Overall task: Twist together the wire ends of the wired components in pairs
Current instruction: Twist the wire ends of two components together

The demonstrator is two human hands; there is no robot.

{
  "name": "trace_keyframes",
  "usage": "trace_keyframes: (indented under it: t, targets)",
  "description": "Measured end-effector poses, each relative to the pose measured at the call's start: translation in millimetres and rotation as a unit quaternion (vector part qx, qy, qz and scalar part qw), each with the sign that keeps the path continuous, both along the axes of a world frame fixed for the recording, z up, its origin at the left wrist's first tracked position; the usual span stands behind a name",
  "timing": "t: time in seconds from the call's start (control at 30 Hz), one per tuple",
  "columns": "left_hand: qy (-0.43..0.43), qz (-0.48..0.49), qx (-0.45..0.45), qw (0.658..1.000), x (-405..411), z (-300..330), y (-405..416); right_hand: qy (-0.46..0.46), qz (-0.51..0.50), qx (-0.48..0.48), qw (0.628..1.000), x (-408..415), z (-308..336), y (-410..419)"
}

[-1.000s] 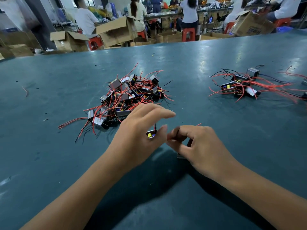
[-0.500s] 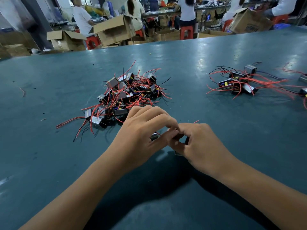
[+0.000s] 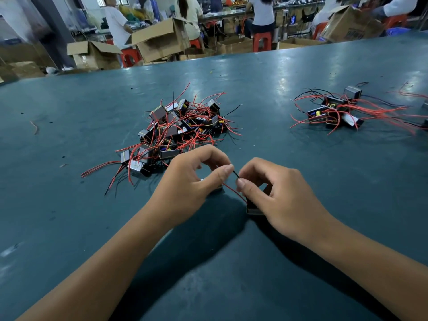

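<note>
A short dark wire end is pinched between thumb and forefinger of the left hand on one side and of the right hand on the other, the fingertips almost meeting above the table; a red wire is seen running down from the pinch to a small boxed component lying under the right hand, and a second component is half hidden beneath the left palm; the twisting of one pair is judged to be in hand, and counter-rotation of the two pinches is called for next, with the ends kept aligned; whether two strands are already joined cannot be told; beyond the left hand a heap of components is piled, tangled in red leads; far beyond the right hand a smaller cluster is laid out.
</note>
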State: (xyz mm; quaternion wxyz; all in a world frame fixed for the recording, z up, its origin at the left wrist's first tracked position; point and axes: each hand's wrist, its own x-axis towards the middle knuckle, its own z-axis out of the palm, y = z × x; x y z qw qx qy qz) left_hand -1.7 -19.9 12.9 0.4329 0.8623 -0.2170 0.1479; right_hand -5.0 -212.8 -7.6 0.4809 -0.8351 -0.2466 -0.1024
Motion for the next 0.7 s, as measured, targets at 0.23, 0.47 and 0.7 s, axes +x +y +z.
trace_keyframes:
  t: [0.23, 0.47, 0.7]
  targets:
    - [0.032, -0.012, -0.002, 0.999, 4.0, 1.8, 8.3, 0.018, -0.022, 0.017, 0.999, 2.0, -1.1, -0.7]
    - [0.035, -0.035, 0.016, 0.999, 7.6, 4.2, 21.3, 0.034, -0.022, 0.016, 0.999, 2.8, -3.7, -0.6]
    - [0.028, -0.038, 0.125, 0.991, 9.1, 3.8, 27.5, 0.031, -0.020, 0.021, 0.999, 1.9, -1.7, -0.1]
